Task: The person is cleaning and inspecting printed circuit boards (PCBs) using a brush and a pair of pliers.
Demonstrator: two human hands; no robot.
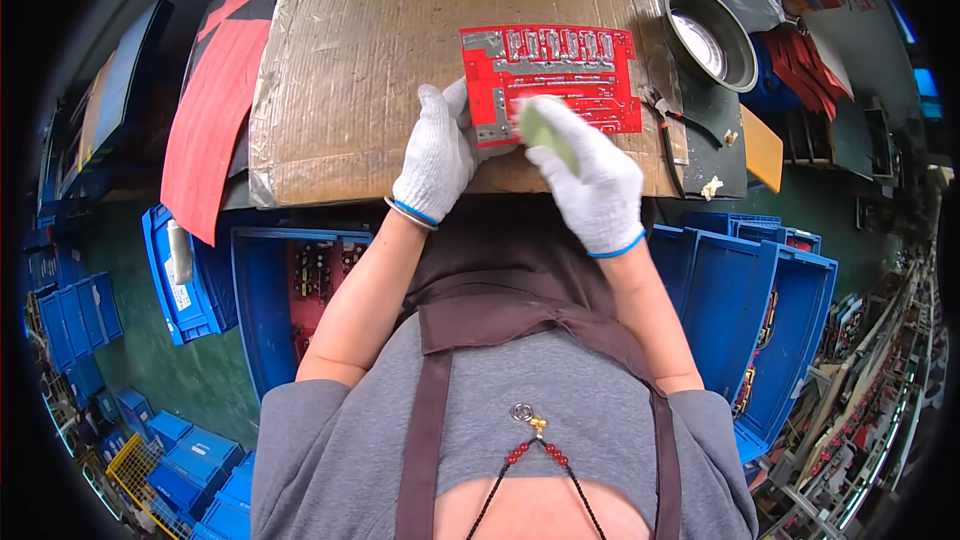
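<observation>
A red circuit board (560,88) with silvery solder tracks is tilted up above the cardboard-covered bench. My left hand (438,150), in a white knitted glove, grips the board by its lower left edge, with some fingers hidden behind it. In my right hand (592,185), also gloved, is a pale green oblong block (548,132), smeared by motion. It lies over the lower part of the board; whether it has bristles I cannot make out. Just right of the board, red-and-black cutting pliers (672,120) rest at the cardboard's edge.
Worn cardboard (350,70) covers the bench. A steel bowl (710,37) stands at the far right, red sheets (215,120) hang over the left edge. Blue crates (255,290) with circuit boards stand below left, and more blue crates (795,310) below right.
</observation>
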